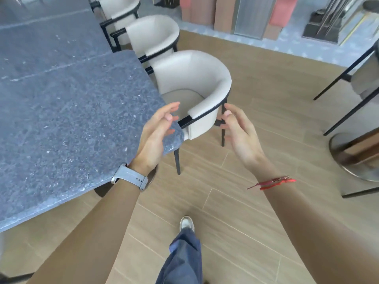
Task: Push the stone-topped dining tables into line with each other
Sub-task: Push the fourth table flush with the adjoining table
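A grey speckled stone-topped table fills the left of the head view, its rounded near corner pointing toward me. Behind it a second stone-topped table stands end to end, with a seam between them and its right edge set further left. My left hand, a grey watch on its wrist, hovers over the near table's corner with relaxed fingers, holding nothing. My right hand, a red string on its wrist, is raised to the right of that corner, fingers loose and empty, in front of a chair's arm.
Three cream tub chairs with black frames line the tables' right side; the nearest chair sits tucked by the corner. Wood-look floor spreads ahead. Black legs and a round metal base stand at right. My leg and shoe are below.
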Demonstrator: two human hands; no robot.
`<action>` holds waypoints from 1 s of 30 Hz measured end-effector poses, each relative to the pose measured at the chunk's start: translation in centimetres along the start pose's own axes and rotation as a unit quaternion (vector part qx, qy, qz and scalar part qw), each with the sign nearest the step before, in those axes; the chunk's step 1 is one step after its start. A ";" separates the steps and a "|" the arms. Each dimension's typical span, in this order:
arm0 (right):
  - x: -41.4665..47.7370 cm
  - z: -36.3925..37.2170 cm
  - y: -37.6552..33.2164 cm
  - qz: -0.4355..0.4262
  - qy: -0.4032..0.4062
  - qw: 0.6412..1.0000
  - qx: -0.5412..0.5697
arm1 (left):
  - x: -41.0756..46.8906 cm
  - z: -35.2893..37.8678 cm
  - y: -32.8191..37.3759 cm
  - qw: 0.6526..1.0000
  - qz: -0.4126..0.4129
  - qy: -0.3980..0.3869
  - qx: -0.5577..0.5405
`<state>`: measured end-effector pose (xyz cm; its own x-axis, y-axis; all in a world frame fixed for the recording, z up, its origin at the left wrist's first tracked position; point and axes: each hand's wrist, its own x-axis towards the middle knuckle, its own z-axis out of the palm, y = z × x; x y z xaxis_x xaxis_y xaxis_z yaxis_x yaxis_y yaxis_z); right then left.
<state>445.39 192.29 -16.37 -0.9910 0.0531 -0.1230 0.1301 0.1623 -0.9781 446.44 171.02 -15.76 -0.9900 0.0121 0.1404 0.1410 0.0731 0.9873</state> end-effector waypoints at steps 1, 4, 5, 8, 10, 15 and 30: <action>1.4 -0.3 -0.1 0.002 0.006 1.000 -0.002 | 1.7 0.3 -0.4 1.000 0.002 -0.006 -0.003; 5.9 -0.7 -0.7 0.004 0.022 1.000 -0.013 | 6.8 1.0 -2.2 1.000 0.005 -0.025 -0.014; 7.6 -0.9 -1.0 0.007 0.034 0.999 -0.014 | 8.9 1.3 -2.8 0.999 0.001 -0.038 -0.016; 11.5 -1.6 -1.8 0.012 0.056 0.998 -0.015 | 13.5 2.4 -3.9 0.998 -0.010 -0.057 -0.018; 14.0 -2.4 -2.2 0.021 0.068 0.997 -0.026 | 16.5 3.4 -4.4 0.997 -0.016 -0.071 -0.020; 20.3 -5.3 -1.6 0.026 0.095 0.995 -0.036 | 23.1 6.4 -5.5 0.994 -0.027 -0.104 -0.007; 43.4 -17.0 -0.4 0.048 -0.085 0.995 -0.021 | 40.6 19.7 -7.8 0.996 -0.074 0.050 0.010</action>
<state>402.83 211.27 -18.46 -0.9645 -0.0974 -0.2455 0.2218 0.2061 -0.9531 405.18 190.63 -19.21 -0.9951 -0.0992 0.0009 -0.0078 0.0869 0.9962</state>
